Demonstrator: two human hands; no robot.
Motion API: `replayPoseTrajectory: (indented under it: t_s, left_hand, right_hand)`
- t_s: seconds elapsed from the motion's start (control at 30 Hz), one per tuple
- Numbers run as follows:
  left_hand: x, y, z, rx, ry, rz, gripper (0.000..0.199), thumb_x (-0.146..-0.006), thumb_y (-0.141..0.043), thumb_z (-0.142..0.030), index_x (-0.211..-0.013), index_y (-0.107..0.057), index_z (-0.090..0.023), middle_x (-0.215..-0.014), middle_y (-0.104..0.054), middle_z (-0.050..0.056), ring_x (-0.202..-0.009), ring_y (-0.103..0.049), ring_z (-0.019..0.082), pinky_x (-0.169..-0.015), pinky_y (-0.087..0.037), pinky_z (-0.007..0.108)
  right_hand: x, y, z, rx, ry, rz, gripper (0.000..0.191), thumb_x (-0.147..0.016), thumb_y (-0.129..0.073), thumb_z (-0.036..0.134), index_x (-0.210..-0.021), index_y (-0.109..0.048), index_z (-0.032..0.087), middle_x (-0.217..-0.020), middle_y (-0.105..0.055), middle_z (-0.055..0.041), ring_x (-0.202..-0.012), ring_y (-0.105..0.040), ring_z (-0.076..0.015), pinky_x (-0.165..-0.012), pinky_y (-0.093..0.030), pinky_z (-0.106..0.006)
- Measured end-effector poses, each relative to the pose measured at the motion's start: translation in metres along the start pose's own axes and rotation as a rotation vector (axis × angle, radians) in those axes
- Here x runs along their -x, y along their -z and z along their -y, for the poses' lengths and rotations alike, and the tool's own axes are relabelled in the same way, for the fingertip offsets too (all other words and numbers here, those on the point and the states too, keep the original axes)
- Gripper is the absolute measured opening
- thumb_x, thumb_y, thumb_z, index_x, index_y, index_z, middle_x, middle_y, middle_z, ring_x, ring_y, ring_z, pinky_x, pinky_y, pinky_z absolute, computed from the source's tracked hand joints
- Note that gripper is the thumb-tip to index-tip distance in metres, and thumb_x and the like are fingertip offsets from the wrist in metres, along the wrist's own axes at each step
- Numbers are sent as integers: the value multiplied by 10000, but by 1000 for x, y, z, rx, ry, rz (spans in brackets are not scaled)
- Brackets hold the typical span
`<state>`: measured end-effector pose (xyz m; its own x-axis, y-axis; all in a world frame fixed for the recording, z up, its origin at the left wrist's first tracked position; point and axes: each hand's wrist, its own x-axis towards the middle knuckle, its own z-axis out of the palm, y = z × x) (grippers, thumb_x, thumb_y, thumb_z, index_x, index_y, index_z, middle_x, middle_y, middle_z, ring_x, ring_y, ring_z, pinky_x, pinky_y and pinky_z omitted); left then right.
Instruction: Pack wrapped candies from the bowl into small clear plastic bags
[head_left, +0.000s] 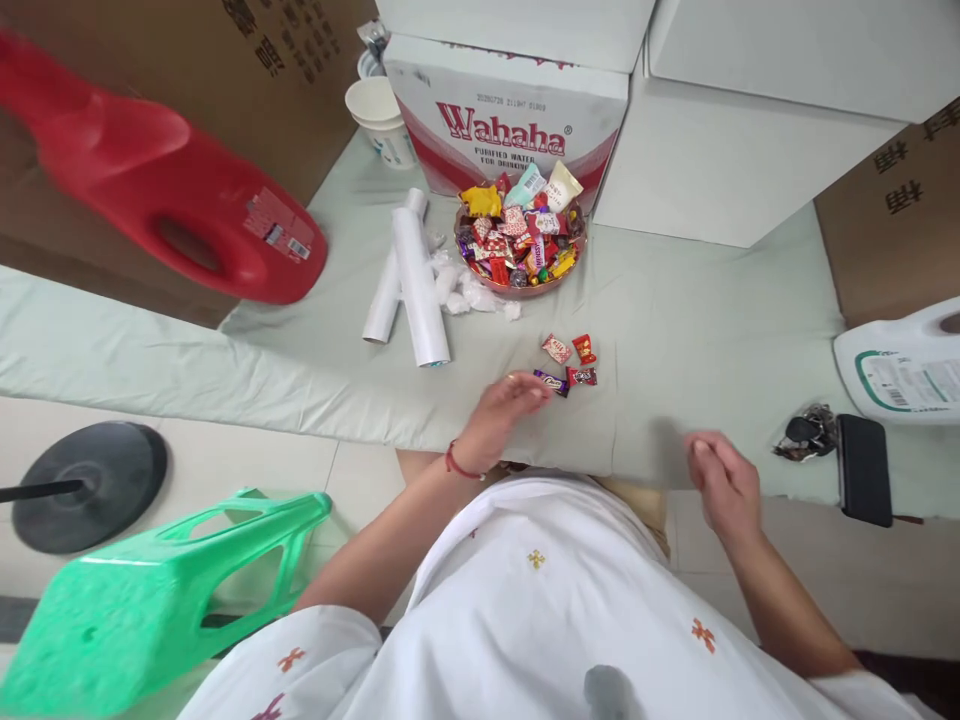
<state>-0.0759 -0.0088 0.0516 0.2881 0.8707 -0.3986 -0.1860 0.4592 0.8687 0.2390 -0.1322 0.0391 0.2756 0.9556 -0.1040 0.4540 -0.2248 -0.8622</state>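
Four small wrapped candies lie close together on the pale green cloth: a pink and white one [556, 348], an orange-red one [584, 349], a dark red one [582, 376] and a purple one [551, 382]. My left hand [506, 412] is right beside the purple candy, fingers curled and together; whatever they may hold is hidden. Farther right, over the cloth's front edge, my right hand [724, 480] is closed and slightly blurred, its inside hidden. Behind the candies sits a round bowl [517, 291] heaped with mixed sweets.
Two white rolls [420, 290] and crumpled plastic [469, 290] lie left of the bowl. A Wahaha box [510, 125], paper cups [386, 125] and a red jug [187, 200] stand behind. Keys [806, 433], a phone [865, 470] and a white bottle [904, 365] are at right.
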Motion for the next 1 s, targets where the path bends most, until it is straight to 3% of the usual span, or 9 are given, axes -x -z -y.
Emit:
replayPoseTrajectory:
  t_s: [0.1,0.2,0.3,0.4,0.5,0.6,0.73,0.87,1.0]
  left_hand:
    - [-14,33,2,-405,-202,-282,138,-877,-631,-328,-882,-640,-191,-871,-690,35,-812,-620,179,-813,-480,328]
    - [-33,53,-10,-850,-395,-470,112,-907,-549,-244,-905,-648,-191,-885,-663,52,-826,-605,209,-812,-473,359]
    - [-61,54,-27,-1213,-571,-506,203,-894,-523,-156,-1002,-691,-191,-1038,-652,114,-1040,-583,286,-884,-456,409]
    - [-95,48,-36,-1381,-570,-489,279,-933,-475,-143,-1100,-692,-200,-1135,-629,145,-1099,-536,327,-823,-444,416]
    - [-118,47,-40,-1380,-517,-502,248,-953,-449,-138,-888,-681,-198,-1086,-628,153,-1110,-514,343,-814,-434,425]
    - [-112,50,-40,-1274,-545,-565,222,-949,-519,-184,-773,-652,-212,-993,-629,140,-1116,-506,340,-896,-430,455]
    - [-64,38,-34,-969,-693,-641,43,-900,-636,-239,-890,-669,-214,-1096,-656,103,-1145,-549,286,-1011,-430,437]
    - [-16,3,-17,-535,-436,-484,93,-945,-588,-308,-931,-611,-219,-851,-662,18,-780,-617,169,-752,-491,309]
    - [8,-24,-5,-450,-335,-358,108,-930,-627,-328,-924,-624,-220,-870,-688,18,-799,-639,161,-770,-494,295]
  right_hand:
    - [54,36,-31,330,-118,384,497,-1005,-448,618,-779,-659,228,-616,-581,-4,-584,-567,-185,-596,-484,-314]
    - [85,41,-56,632,-256,669,466,-971,-477,579,-1154,-730,233,-1102,-762,-124,-1037,-712,-310,-898,-569,-424]
    - [83,34,-71,813,-325,745,713,-879,-577,509,-1495,-554,149,-1564,-512,-218,-1446,-494,-389,-1143,-459,-491]
    - [63,31,-66,753,-260,858,698,-895,-550,469,-1500,-541,121,-1555,-520,-223,-1404,-547,-367,-1161,-448,-483]
    - [41,38,-42,649,-165,950,569,-947,-512,473,-1414,-624,169,-1423,-647,-183,-1263,-654,-342,-1093,-507,-485]
    - [22,47,-10,565,-69,920,526,-959,-560,486,-1419,-630,241,-1438,-650,-142,-1275,-649,-336,-1091,-513,-492]
    - [-8,33,35,357,32,860,484,-997,-552,529,-1389,-650,263,-1401,-677,-116,-1222,-672,-296,-1046,-543,-445]
    - [-38,-34,79,7,-36,595,434,-990,-544,579,-1218,-676,234,-1088,-735,-95,-948,-703,-228,-798,-607,-366]
    - [-55,-109,105,-342,-13,419,801,-714,-859,580,-1375,-540,260,-1321,-614,-125,-1097,-637,-248,-697,-608,-318]
